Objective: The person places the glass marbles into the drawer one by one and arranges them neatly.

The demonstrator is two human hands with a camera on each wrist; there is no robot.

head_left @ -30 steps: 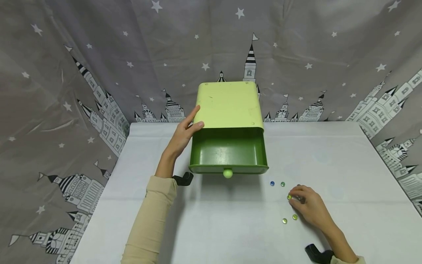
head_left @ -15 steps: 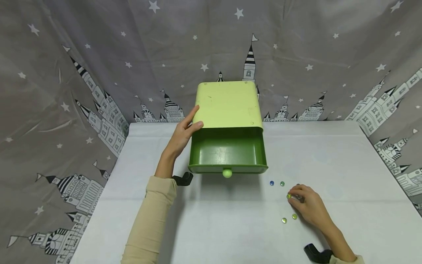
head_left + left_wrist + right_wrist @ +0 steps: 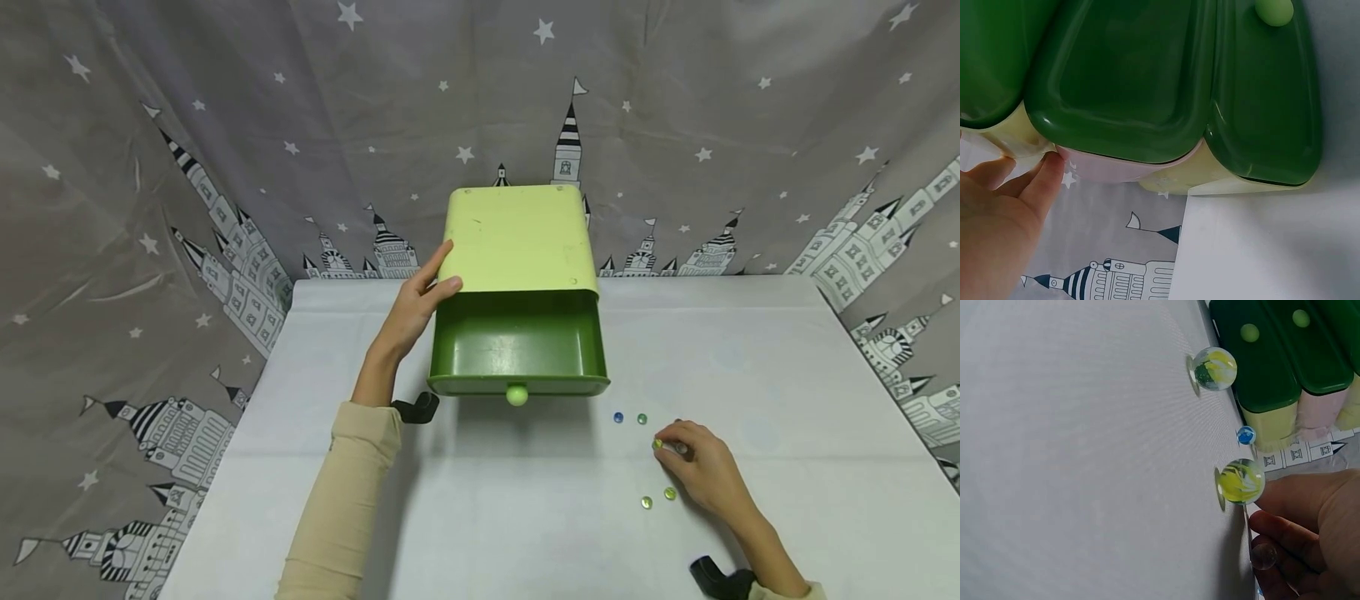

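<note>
My left hand (image 3: 411,312) rests against the left side of a drawer unit (image 3: 521,237), thumb and fingers extended along its pale yellow shell. The unit's top drawer (image 3: 517,342), dark green with a round light-green knob (image 3: 517,395), is pulled out, and its visible floor is bare. At the right of the table, my right hand (image 3: 705,471) pinches a yellow-green marble (image 3: 657,445) between thumb and fingertips. A clear marble (image 3: 1264,556) sits against its curled fingers in the right wrist view. Two yellow-green marbles, one nearer (image 3: 670,493) and one farther left (image 3: 647,502), lie below this hand.
A blue marble (image 3: 618,417) and a green marble (image 3: 642,419) lie between the drawer unit and my right hand. White cloth covers the table (image 3: 525,517). Behind it hangs a grey curtain (image 3: 300,100) with stars and castles. A pink-bodied middle drawer (image 3: 1122,81) is closed.
My right fingers have shifted very slightly around the pinched marble, and more of the clear one shows inside the hand. The left hand and drawer unit hold still.
</note>
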